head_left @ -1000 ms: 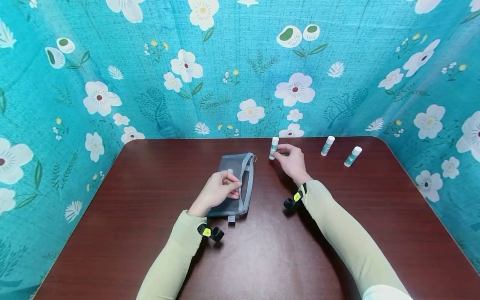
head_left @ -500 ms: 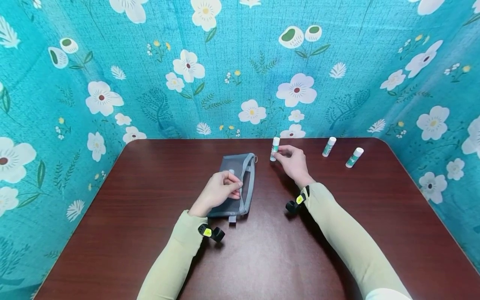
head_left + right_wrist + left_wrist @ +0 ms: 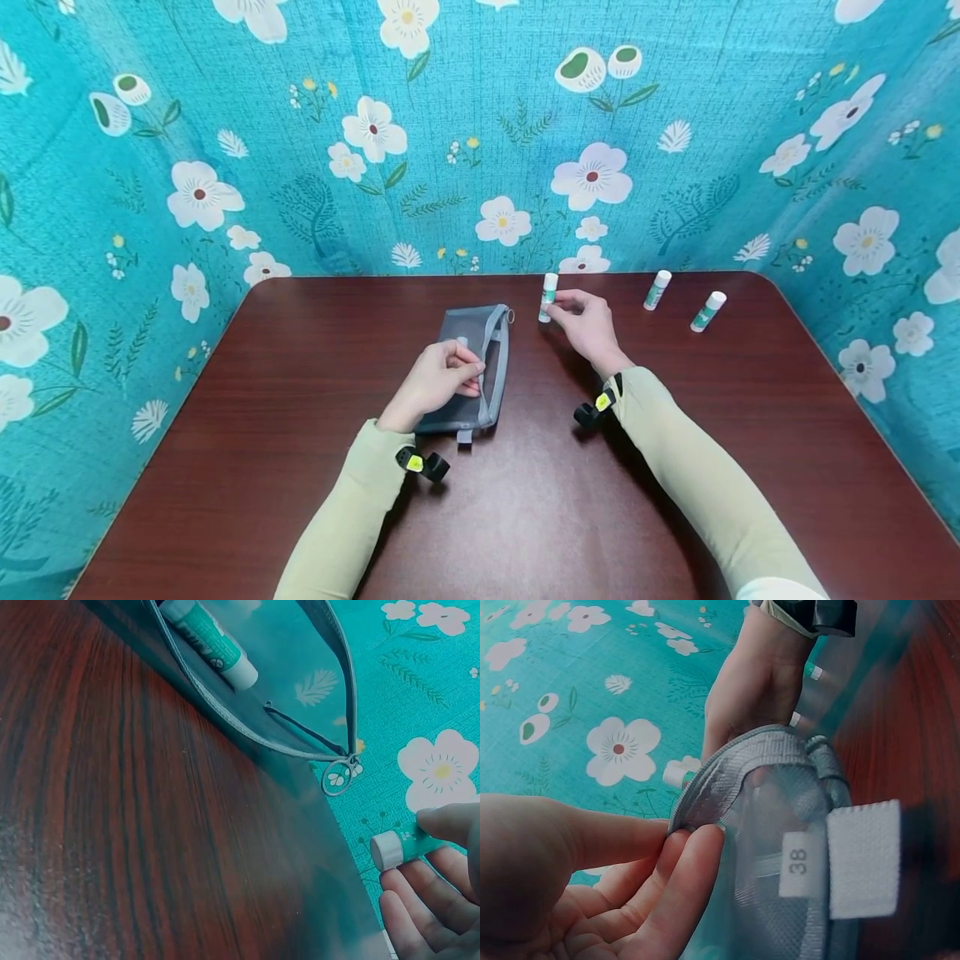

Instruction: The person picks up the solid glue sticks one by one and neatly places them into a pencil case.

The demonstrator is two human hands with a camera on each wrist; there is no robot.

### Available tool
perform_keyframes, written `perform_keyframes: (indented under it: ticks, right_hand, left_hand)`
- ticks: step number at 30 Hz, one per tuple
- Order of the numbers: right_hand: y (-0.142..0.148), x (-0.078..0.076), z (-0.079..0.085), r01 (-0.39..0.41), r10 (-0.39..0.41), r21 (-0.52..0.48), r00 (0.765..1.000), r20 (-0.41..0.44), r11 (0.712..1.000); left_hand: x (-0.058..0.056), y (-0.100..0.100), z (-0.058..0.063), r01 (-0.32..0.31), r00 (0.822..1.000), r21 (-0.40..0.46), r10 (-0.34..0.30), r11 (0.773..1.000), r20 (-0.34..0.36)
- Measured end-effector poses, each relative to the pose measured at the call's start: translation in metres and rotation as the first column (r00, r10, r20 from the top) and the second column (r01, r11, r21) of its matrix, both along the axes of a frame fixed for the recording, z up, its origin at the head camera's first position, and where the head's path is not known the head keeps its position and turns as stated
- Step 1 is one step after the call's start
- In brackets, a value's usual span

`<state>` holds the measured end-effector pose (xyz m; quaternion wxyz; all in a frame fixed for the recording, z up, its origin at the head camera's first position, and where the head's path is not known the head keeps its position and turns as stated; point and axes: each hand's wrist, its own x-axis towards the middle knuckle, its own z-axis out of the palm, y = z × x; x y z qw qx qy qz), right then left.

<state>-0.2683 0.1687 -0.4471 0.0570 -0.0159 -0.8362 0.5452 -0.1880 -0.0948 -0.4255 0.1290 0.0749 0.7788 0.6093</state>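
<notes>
A grey mesh zip pouch (image 3: 471, 323) lies on the table with its zipper side gaping. My left hand (image 3: 438, 377) pinches one zipper edge of it between thumb and fingers, as the left wrist view shows up close. To the right of the pouch, my right hand (image 3: 587, 328) grips a glue stick (image 3: 550, 287) with a white cap and green label, held upright by its side. Through the pouch mouth in the right wrist view, another glue stick (image 3: 214, 646) lies inside. A zipper ring (image 3: 337, 778) hangs at the pouch's corner.
Two more glue sticks, one farther back (image 3: 657, 291) and one nearer (image 3: 708, 312), stand to the right of my right hand. The dark wood table (image 3: 247, 433) meets a blue floral cloth (image 3: 450, 108) at its back and sides.
</notes>
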Motion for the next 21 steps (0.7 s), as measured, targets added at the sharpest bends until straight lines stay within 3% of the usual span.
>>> perform_keyframes:
  ticks: [21]
  right_hand:
    - [-0.005,0.015,0.004,-0.069,0.069,-0.017,0.998,0.006,0.997]
  left_hand:
    - [0.0,-0.001,0.001,0.003,1.0,0.009,-0.003,1.0,0.006]
